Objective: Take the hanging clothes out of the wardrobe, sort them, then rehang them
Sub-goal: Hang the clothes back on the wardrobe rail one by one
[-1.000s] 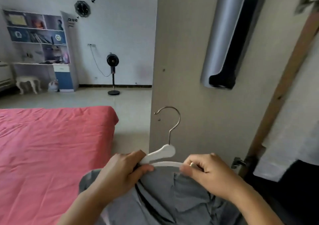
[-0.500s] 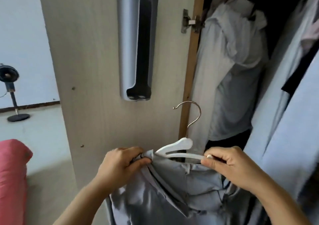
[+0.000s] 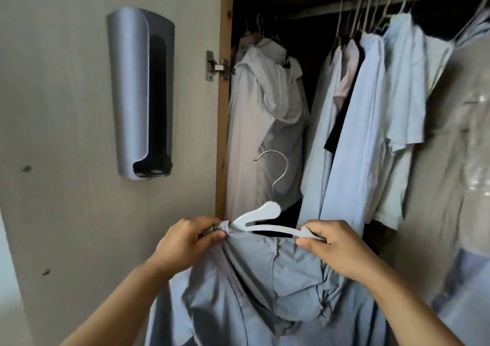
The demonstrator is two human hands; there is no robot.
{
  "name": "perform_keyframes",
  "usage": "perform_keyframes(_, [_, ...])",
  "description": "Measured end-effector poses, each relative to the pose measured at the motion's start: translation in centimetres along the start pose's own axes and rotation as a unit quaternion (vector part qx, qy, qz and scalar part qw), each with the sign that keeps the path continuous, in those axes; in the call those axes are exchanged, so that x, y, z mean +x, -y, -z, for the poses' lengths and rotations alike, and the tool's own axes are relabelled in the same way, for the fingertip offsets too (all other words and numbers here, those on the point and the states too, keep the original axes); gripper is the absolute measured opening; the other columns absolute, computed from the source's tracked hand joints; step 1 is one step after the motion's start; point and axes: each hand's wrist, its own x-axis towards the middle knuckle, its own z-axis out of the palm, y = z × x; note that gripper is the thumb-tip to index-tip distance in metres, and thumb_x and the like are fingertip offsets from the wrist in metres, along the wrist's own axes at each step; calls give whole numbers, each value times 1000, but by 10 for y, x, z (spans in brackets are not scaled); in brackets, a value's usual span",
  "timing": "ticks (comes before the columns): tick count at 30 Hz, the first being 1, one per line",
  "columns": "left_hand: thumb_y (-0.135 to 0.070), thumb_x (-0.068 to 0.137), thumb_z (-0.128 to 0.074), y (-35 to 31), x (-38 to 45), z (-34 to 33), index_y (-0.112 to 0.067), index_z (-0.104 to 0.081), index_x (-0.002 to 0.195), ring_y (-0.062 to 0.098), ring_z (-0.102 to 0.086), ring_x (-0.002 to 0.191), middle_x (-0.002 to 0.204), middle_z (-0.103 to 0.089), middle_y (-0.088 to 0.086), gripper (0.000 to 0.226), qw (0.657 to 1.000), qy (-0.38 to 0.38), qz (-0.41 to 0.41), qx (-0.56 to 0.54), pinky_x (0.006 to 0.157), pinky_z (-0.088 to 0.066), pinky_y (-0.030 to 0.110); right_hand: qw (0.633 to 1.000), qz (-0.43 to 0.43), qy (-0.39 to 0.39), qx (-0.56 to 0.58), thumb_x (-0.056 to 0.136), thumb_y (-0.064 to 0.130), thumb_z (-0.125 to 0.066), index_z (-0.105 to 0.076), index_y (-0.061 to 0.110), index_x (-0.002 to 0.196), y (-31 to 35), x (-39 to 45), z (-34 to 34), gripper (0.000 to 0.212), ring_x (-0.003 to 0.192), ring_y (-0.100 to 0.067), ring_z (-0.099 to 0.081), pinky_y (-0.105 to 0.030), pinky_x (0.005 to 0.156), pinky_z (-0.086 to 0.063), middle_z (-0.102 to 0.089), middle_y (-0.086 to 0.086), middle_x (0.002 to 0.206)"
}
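A grey-blue garment (image 3: pixel 265 279) hangs from a white hanger (image 3: pixel 261 215) with a metal hook, held in front of the open wardrobe. My left hand (image 3: pixel 187 242) pinches the bunched cloth at the hanger's left end. My right hand (image 3: pixel 334 245) grips the hanger's right arm. Inside the wardrobe, a rail (image 3: pixel 384 3) carries several hangers with a white shirt (image 3: pixel 265 112) at the left and pale blue shirts (image 3: pixel 371 107) to the right.
The open wardrobe door (image 3: pixel 66 133) fills the left, with a grey holder (image 3: pixel 140 93) mounted on it and a hinge (image 3: pixel 216 66) at its edge. A garment in clear plastic (image 3: pixel 472 146) hangs at the far right.
My view has swung right from the bed and room to the wardrobe's inside. Both hands still hold the hanger and garment, now raised slightly toward the hanging clothes.
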Motion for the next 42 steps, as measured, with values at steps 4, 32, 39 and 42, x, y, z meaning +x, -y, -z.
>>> perform_keyframes(4, [-77,80,-35,-11,13,2,-58,-52,78,-7,-50,60,66,-54,-27,25,998,12,-46,-50,57,-37,15,1000,-17,-15,4,83,28,-70,-61,15,71,5,-8,12,20,51,-4,-38,-24,51,-29,-44,6,55])
perform_keyframes(32, [-27,88,-64,-21,56,-7,-18,-53,133,26,-51,120,132,-53,1,47,994,-63,85,40,100,-40,35,978,-126,-122,-109,86,40,-61,-56,11,74,-4,0,4,32,62,-21,-53,-34,58,-40,-51,-1,58])
perform_keyframes(39, [-50,89,-54,-96,84,-52,-14,-56,73,25,-59,77,83,-65,4,39,987,9,159,7,63,-41,29,950,-171,-125,-231,91,50,-47,-49,22,83,33,-11,-23,30,85,-22,-61,-30,62,-38,-61,1,81])
perform_keyframes(42, [-33,97,-45,-91,90,-69,-8,-57,68,29,-62,75,77,-68,9,40,990,-8,137,-13,68,-49,35,948,-200,-113,-220,92,48,-49,-54,22,93,32,-19,-31,27,90,-22,-61,-30,68,-43,-64,1,89])
